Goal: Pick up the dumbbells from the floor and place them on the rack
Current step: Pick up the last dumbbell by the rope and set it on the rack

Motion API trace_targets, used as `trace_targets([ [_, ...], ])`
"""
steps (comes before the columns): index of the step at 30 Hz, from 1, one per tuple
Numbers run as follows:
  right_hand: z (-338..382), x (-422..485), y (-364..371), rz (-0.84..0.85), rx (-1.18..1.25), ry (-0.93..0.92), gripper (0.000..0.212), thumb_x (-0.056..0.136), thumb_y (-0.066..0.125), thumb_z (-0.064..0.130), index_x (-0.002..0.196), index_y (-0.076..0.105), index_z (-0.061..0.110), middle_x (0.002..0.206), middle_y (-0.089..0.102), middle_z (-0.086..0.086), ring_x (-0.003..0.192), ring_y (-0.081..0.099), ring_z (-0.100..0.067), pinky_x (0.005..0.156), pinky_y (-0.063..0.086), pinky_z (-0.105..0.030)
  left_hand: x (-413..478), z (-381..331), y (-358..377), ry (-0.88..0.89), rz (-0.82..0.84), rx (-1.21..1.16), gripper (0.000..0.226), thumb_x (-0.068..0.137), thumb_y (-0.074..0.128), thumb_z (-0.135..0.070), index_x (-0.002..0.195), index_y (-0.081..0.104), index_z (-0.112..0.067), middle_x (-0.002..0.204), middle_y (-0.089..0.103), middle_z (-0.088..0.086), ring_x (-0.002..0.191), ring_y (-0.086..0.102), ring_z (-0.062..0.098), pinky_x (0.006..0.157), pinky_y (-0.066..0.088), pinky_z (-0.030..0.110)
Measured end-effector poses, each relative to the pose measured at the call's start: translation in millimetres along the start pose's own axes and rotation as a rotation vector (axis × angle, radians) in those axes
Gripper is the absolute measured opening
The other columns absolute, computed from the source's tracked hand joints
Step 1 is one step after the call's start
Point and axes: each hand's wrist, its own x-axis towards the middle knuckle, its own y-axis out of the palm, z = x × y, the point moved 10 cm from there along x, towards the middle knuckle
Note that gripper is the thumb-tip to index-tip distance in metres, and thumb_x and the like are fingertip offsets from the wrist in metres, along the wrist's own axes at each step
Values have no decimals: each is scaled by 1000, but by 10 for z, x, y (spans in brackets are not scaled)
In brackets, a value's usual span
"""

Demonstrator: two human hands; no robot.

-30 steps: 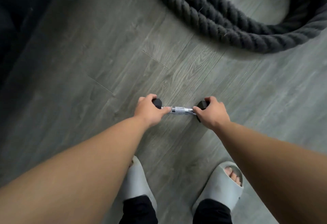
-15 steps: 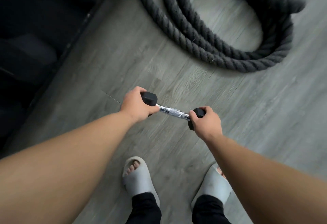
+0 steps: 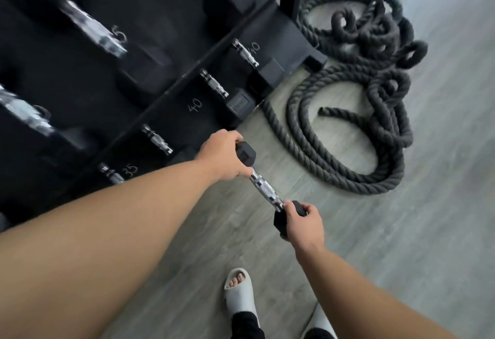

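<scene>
I hold a small dumbbell (image 3: 265, 187) with black hex heads and a knurled chrome handle above the grey floor. My left hand (image 3: 223, 155) grips its upper-left head and my right hand (image 3: 302, 222) grips its lower-right head, so the bar runs diagonally between them. The black rack (image 3: 187, 78) fills the upper left, just beyond my left hand. Several black dumbbells with chrome handles lie on its shelves, marked 35 and 40 in chalk.
A thick dark battle rope (image 3: 348, 113) lies coiled on the wood-look floor to the right of the rack. The rack's foot (image 3: 300, 44) reaches toward the rope. My feet in pale slides (image 3: 239, 293) stand at the bottom.
The dumbbell has come up off the floor and swung to a diagonal, left end toward the rack. My view has turned left, bringing the rack's shelves into sight.
</scene>
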Motion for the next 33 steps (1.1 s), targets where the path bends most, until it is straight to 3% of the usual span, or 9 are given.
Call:
trace_targets([
  [5,218,-1022,296,59,118,40,25,86,73,35,95,57,18,83,68,-6,55,64,-22,68,63,-50,-619,-17,-957,54,-32,113,77,54,93,-46,119,59,-25,116,61,-4,104,58,21,91,53,41],
  [10,437,-2027,586,140,169,6,36,88,71,32,112,56,10,91,65,-6,71,64,-26,63,61,-44,-1397,255,-1792,18,-78,107,77,53,94,-45,120,64,-25,110,66,-2,96,62,20,82,54,35],
  [14,494,-2710,811,179,136,-19,41,88,72,36,118,56,14,106,65,-10,92,70,-31,65,64,-42,-2063,548,-2372,-3,-142,96,73,52,93,-45,117,65,-26,106,68,-1,96,65,22,85,57,42],
  [17,503,-3183,1046,237,116,-61,40,89,71,37,119,55,15,108,65,-11,94,70,-32,69,64,-44,-2595,812,-2761,-20,-210,98,76,53,93,-46,120,65,-25,111,67,-2,100,64,23,88,56,42],
  [20,499,-3688,1281,294,89,-111,47,88,72,37,124,56,13,104,66,-9,88,69,-28,64,63,-41,-3202,1128,-3150,-56,-284,90,73,54,93,-46,118,66,-26,109,66,-3,90,67,19,73,57,35],
  [22,433,-4041,1437,325,74,-106,55,86,75,39,128,53,11,113,65,-13,94,69,-31,68,65,-46,-3577,1343,-3375,-91,-304,82,75,56,94,-44,121,64,-25,110,64,-2,82,67,16,66,58,34],
  [25,288,-4544,1678,368,63,-70,61,80,79,40,120,57,-1,111,66,-18,92,69,-34,76,64,-55,-4027,1649,-3670,-116,-307,76,78,57,96,-43,125,63,-25,117,64,-3,95,65,18,79,56,35],
  [29,230,-5093,2131,432,103,-39,38,78,76,33,92,66,0,90,68,-17,79,69,-32,72,65,-52,-4349,2060,-4049,-116,-316,106,80,58,96,-42,128,64,-22,124,63,-1,101,60,20,81,48,33],
  [33,207,-5431,2811,457,140,-27,59,76,75,36,122,59,1,97,66,-13,83,67,-28,74,65,-48,-4435,2642,-4415,-118,-326,143,78,58,96,-42,125,63,-23,122,62,1,100,59,24,85,52,39],
])
